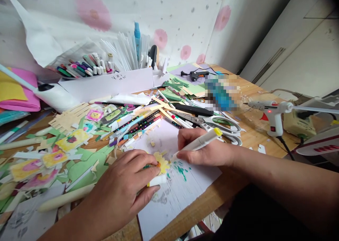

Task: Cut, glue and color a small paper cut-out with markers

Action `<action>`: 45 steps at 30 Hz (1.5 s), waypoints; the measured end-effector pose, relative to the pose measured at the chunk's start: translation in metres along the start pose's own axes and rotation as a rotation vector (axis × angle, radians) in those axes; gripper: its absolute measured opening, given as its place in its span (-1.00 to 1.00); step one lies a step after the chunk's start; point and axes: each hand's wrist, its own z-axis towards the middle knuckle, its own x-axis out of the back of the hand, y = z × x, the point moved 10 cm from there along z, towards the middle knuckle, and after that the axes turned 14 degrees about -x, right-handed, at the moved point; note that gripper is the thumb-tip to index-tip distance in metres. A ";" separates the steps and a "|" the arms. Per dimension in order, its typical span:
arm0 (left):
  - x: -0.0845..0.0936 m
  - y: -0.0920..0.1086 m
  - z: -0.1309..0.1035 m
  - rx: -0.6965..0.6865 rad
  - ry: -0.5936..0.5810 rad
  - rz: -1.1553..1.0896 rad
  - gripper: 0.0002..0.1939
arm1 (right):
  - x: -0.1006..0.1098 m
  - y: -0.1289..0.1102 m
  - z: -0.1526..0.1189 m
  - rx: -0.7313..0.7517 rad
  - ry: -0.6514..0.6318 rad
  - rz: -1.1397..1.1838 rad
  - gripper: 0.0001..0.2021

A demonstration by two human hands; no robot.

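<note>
1. Taking the yellow flower cutout (163, 163) as our clock's centre, we have it on the white sheet (182, 202), partly under our left fingertips.
2. Our left hand (127, 179), at 8 o'clock, has its fingers bent close together and pinches a white cap (158, 180) against the thumb.
3. Our right hand (198, 147), towards 2 o'clock, pinches the white marker (202, 140) between thumb and curled fingers; its tip is by the flower's right edge, and we cannot tell whether they touch.
4. We see green marks (181, 170) at 4 o'clock.
5. Scissors (221, 124) lie at 2 o'clock, the white glue gun (275, 115) farther out.
6. We find the pen box (106, 84) at 11, painted cutouts (55, 158) around 9.
</note>
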 end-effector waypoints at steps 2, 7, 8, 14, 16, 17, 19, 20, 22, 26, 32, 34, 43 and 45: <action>0.000 0.000 0.000 0.014 0.001 -0.004 -0.84 | 0.002 0.000 -0.001 -0.002 0.028 0.003 -0.84; 0.000 0.001 -0.001 0.024 -0.011 0.012 -0.83 | 0.001 0.002 -0.003 -0.016 0.012 -0.026 -0.83; 0.000 0.001 -0.001 0.025 -0.009 0.025 -0.83 | 0.007 0.003 -0.004 -0.020 0.049 -0.039 -0.84; 0.002 0.002 -0.002 0.043 -0.015 0.106 -0.79 | 0.054 0.018 -0.013 -0.033 0.293 0.158 -0.81; 0.002 0.000 -0.002 0.061 -0.004 0.098 -0.79 | 0.056 0.022 -0.015 -0.030 0.304 0.201 -0.79; 0.001 -0.002 -0.003 0.076 0.001 0.077 -0.80 | 0.055 0.023 -0.016 -0.028 0.309 0.207 -0.78; -0.001 -0.007 -0.004 0.121 0.016 0.006 -0.82 | 0.051 0.022 -0.018 -0.028 0.299 0.216 -0.79; -0.002 -0.010 -0.005 0.153 0.027 -0.043 -0.84 | 0.047 0.021 -0.019 -0.033 0.277 0.224 -0.79; -0.001 -0.016 -0.007 0.206 0.064 -0.135 -0.88 | 0.038 0.020 -0.019 -0.052 0.216 0.232 -0.78; 0.012 -0.010 -0.004 0.153 0.126 -0.116 -0.91 | 0.023 0.017 -0.020 -0.066 0.147 0.231 -0.79; 0.004 0.008 0.002 -0.021 0.033 -0.042 -0.85 | 0.003 0.010 -0.017 -0.047 0.110 0.202 -0.76; 0.001 0.007 0.001 -0.008 0.016 -0.019 -0.84 | -0.008 0.008 -0.016 -0.050 0.066 0.173 -0.76; -0.001 0.001 -0.002 0.035 -0.033 -0.003 -0.81 | 0.013 -0.025 -0.027 0.177 0.311 -0.378 -0.93; 0.002 -0.002 -0.003 0.050 -0.038 0.022 -0.84 | 0.030 -0.023 -0.031 0.119 0.383 -0.343 -0.89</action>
